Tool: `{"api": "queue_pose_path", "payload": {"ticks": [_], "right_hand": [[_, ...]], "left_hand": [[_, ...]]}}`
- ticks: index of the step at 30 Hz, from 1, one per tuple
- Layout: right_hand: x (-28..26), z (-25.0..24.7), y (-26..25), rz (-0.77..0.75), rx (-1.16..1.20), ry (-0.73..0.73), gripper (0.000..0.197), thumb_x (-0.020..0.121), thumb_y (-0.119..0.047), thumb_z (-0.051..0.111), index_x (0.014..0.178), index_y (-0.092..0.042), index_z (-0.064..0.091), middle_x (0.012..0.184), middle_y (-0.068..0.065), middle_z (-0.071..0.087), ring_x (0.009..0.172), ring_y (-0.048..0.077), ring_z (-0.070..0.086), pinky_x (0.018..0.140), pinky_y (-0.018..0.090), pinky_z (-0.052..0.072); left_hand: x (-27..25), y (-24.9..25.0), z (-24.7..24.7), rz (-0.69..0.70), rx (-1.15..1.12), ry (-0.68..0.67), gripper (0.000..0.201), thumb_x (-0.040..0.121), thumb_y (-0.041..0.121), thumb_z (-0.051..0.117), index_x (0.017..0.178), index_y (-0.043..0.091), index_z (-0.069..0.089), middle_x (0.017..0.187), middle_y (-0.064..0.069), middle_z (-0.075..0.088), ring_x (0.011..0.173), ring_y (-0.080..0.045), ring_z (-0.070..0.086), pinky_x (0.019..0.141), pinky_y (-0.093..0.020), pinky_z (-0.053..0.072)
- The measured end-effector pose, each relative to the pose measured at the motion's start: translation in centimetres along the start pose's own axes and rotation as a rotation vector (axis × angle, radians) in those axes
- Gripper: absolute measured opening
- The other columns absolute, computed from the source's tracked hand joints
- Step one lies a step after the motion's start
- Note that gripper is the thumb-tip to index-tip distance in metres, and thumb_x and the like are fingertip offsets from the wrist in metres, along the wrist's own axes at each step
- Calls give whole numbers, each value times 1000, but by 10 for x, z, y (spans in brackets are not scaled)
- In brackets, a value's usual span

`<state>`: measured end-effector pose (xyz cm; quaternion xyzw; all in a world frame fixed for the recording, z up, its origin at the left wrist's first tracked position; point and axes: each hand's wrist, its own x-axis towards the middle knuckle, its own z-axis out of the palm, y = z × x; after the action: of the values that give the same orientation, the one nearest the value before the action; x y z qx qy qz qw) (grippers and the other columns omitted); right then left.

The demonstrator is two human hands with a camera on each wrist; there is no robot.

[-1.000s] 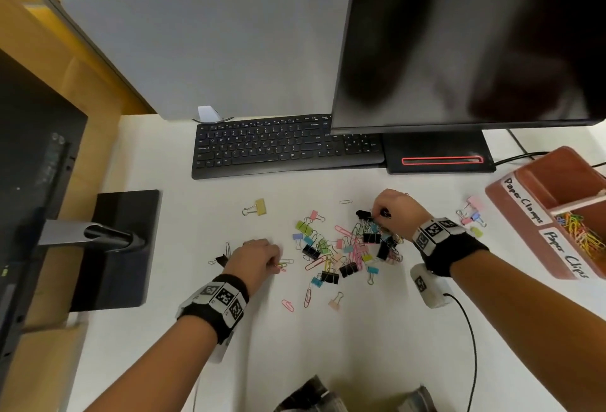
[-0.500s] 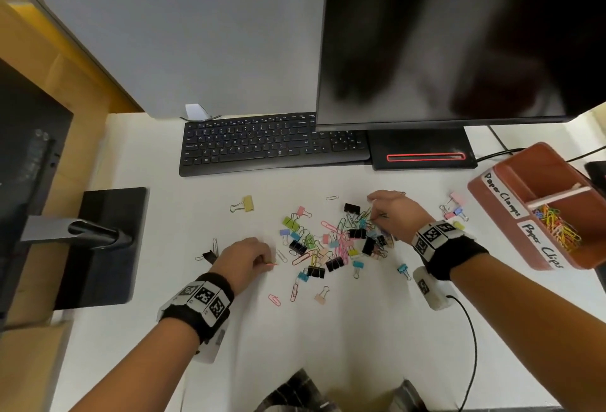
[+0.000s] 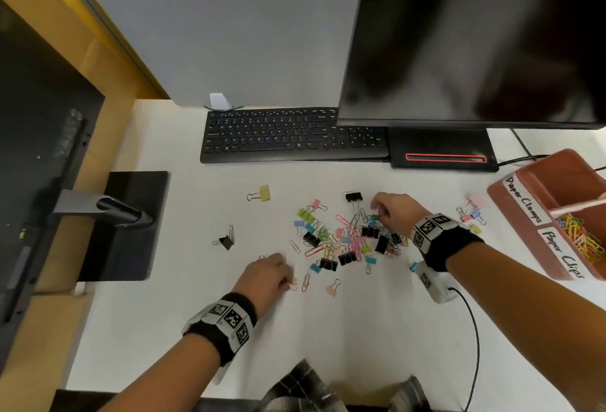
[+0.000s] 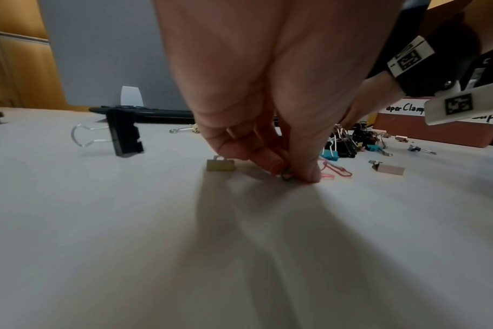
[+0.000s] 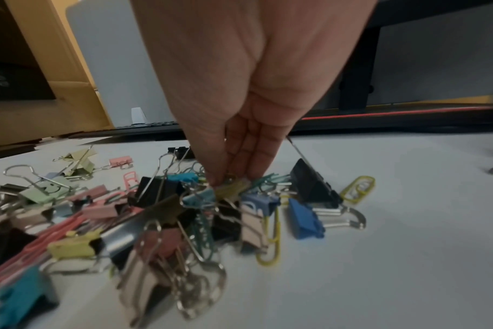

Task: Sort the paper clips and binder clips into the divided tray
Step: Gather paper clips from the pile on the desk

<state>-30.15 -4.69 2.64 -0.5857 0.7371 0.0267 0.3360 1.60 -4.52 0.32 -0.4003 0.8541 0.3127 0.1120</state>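
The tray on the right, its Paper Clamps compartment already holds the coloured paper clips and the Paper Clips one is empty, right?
Not quite. In the head view the tray holds the coloured paper clips in the Paper Clips compartment; no clips show in the Paper Clamps compartment.

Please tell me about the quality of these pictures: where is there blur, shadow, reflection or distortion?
Head view: wide-angle bending at the edges; the dark monitor shows hazy reflections. Left wrist view: the left hand casts a broad shadow over the desk toward the camera. Right wrist view: the nearest clips in the pile are blurred, while those by the right hand are sharper.
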Motion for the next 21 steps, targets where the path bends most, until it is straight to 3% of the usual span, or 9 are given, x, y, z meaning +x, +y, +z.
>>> {"api": "queue_pose_path", "payload": {"ticks": [4,11,13,16,18,21], "right_hand": [[2,-1,-5,26,-97,-34,18,87,-9,53,102,-10,63,109,9,59,97,23,55,84,27,43],[-7,-3,-6,-27,-59,50,17,90,-17,52,103,-14,63,107,6,64,97,22,57,85,30,46],[-8,-3,-17,-84,7,82,19,91,-17,53,108,-17,63,106,2,65,98,21,58,85,28,46],[-6,1,-39,-138,70,78,32,91,-16,53,123,-19,56,110,0,63,101,19,58,89,27,44],[-1,9,-50,-149,9,43,34,92,-19,52,125,-19,54,114,1,64,103,18,58,93,31,47],[6,21,-57,-82,-98,11,29,93,-23,50,122,-18,55,116,2,64,104,20,59,94,37,48]], "left_hand": [[3,6,-4,6,75,-43,13,89,18,50,97,15,61,103,-4,56,97,-24,54,86,-32,43],[4,7,-5,21,83,-64,17,92,18,43,97,13,58,101,-6,62,96,-25,56,87,-35,44],[3,5,-6,21,11,-28,16,93,22,46,94,13,60,97,-3,63,94,-23,57,88,-36,45],[9,-1,-13,4,-142,136,13,90,22,52,91,15,62,90,1,64,88,-19,58,87,-38,47],[20,-3,-20,-9,-161,191,15,90,22,53,102,21,63,94,2,67,90,-18,59,89,-36,47],[38,-3,-27,-46,-115,119,30,92,26,51,122,24,53,105,0,66,100,-20,59,95,-34,45]]}}
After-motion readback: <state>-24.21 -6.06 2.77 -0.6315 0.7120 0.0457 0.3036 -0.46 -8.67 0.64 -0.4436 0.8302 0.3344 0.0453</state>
